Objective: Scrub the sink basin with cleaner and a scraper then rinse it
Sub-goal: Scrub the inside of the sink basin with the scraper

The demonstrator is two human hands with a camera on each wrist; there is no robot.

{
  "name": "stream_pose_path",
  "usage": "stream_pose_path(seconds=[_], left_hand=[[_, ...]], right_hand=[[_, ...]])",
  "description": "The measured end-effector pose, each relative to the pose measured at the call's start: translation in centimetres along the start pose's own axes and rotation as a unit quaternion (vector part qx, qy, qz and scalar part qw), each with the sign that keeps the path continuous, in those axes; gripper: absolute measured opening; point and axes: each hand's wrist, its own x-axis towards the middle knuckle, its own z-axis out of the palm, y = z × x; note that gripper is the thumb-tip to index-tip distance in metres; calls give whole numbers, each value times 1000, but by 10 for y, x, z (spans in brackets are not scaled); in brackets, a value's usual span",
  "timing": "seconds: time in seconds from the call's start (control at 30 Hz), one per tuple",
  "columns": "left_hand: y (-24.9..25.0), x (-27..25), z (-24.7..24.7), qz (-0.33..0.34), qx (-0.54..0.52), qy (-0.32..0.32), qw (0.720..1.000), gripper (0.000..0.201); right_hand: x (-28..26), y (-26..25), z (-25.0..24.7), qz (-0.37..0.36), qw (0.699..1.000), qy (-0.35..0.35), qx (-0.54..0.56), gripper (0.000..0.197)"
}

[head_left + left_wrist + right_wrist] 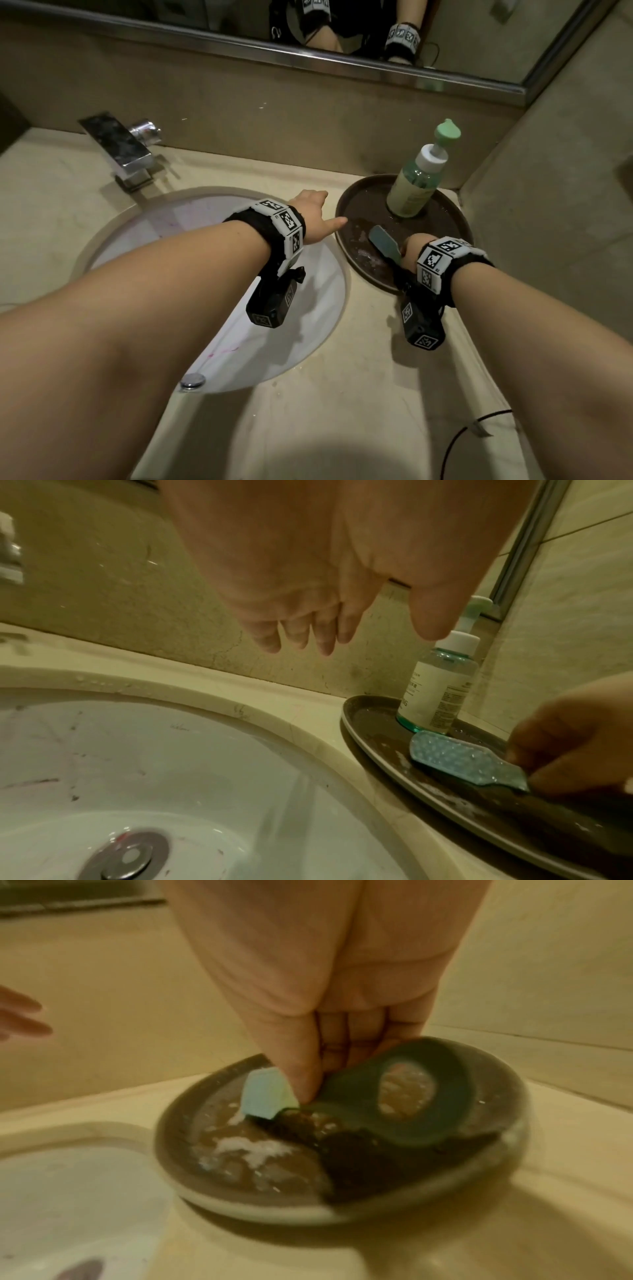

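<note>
The white sink basin (191,233) (137,764) carries pink and dark marks. To its right a brown round tray (359,202) (240,1204) with white foam residue holds a green pump bottle of cleaner (416,181) (438,685). My right hand (409,248) (325,1015) pinches a teal scraper (383,241) (459,758) (377,1096) just over the tray; its dark handle has a hole. My left hand (313,212) (308,615) hovers with straight fingers above the counter between basin and tray, holding nothing.
A chrome faucet (116,144) stands at the basin's back left and a metal drain plug (128,856) sits in its bottom. A mirror (342,34) runs along the back wall, a tiled wall closes the right side, and a black cable (459,442) lies on the counter's front right.
</note>
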Motion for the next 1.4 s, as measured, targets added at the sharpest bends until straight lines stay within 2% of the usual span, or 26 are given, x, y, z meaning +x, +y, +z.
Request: stream_pose_path(seconds=[0.17,0.33,0.47,0.63,0.77,0.9,1.0,1.17,1.33,1.4], left_hand=[[-21,-19,-13,-23,-16,38,999,67],[-64,-46,-32,-74,-33,89,993,67],[-108,-81,-46,-126,-36,119,984,68],[-166,-131,-60,-181,-40,146,972,63],[-217,-156,-65,-240,-75,134,959,64],[-253,-159,-61,-266,-133,119,947,63],[-270,-148,-55,-262,-144,97,949,63],[-306,-110,-47,-231,-92,37,968,73],[-327,-72,-47,-190,-12,-16,982,89],[-329,-59,-50,-180,3,-24,983,92]], right_hand=[[-14,-29,-17,-61,997,32,-20,34],[-25,-76,-17,-141,989,46,-20,28],[-35,-122,2,-188,982,27,-9,23],[-40,-181,30,-226,973,-1,-51,25],[-41,-216,56,-250,968,-14,-37,20],[-45,-241,75,-255,963,-37,-80,19],[-41,-252,89,-248,962,-71,-88,11],[-18,-263,110,-201,972,-89,-88,12],[9,-266,127,-81,991,-90,-62,29],[16,-262,133,-42,993,-87,-65,28]])
